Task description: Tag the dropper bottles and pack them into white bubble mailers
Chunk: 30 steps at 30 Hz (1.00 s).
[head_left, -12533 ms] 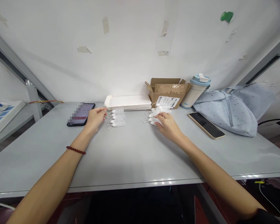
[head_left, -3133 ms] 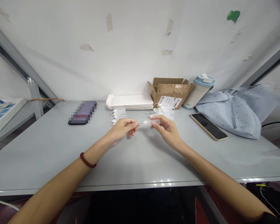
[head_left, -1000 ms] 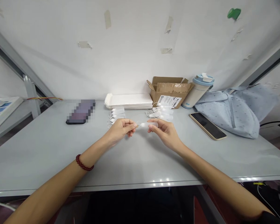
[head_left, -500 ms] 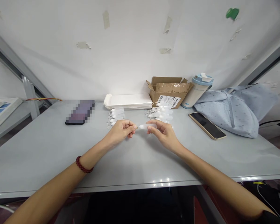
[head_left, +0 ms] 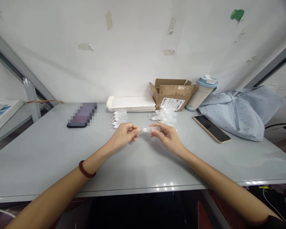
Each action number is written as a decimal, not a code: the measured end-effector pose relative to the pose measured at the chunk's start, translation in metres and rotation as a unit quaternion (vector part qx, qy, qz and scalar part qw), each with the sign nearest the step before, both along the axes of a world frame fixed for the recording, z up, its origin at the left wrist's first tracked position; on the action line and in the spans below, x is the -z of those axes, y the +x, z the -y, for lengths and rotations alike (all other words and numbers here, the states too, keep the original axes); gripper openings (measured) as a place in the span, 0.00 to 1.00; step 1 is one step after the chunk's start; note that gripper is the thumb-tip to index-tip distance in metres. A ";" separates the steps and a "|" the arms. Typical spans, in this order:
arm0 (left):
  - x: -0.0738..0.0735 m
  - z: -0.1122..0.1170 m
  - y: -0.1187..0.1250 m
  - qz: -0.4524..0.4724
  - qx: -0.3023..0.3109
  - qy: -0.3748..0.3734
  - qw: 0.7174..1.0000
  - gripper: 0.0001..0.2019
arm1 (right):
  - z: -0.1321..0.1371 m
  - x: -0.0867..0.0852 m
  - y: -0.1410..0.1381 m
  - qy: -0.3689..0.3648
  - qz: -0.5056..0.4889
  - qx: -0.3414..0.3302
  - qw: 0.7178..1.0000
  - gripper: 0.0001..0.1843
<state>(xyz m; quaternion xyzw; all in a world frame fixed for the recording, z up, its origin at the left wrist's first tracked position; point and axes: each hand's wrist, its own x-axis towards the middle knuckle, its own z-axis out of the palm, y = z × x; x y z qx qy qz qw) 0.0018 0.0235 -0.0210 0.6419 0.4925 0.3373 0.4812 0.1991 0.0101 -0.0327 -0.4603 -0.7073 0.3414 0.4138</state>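
Note:
Above the middle of the grey table [head_left: 138, 165], my right hand [head_left: 168, 135] is closed around a small translucent white bottle [head_left: 148, 129] lying sideways with its narrow tip to the left. My left hand [head_left: 126, 133] pinches a tiny gold-coloured piece [head_left: 140, 130] right at that tip; most of it is hidden by the fingers. Behind my left hand lies a small row of similar white bottles [head_left: 120, 113] with thin strings or loops at their tips. Another group of bottles [head_left: 169, 120] lies behind my right hand.
A stack of white envelopes [head_left: 133, 102], an opened cardboard box [head_left: 177, 90] and a blue-lidded tumbler [head_left: 202, 92] stand along the wall. A phone [head_left: 213, 128] and a pale blue cloth bag [head_left: 231, 111] lie at the right. A blurred-screen phone [head_left: 82, 115] lies at the left.
Almost nothing differs. My left hand and wrist have shifted very slightly to the right, nearer the bottle tip; my right hand keeps its hold.

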 end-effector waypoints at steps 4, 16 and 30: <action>-0.001 0.000 -0.001 0.023 0.015 0.021 0.999 0.11 | -0.002 -0.003 0.003 0.013 -0.003 0.005 1.000 0.15; 0.001 -0.002 -0.003 0.039 0.032 0.000 0.999 0.13 | -0.002 -0.003 0.004 0.017 -0.016 -0.001 1.000 0.15; 0.002 0.004 0.003 0.029 0.014 0.008 0.999 0.11 | -0.002 0.004 0.001 -0.008 -0.026 -0.009 1.000 0.14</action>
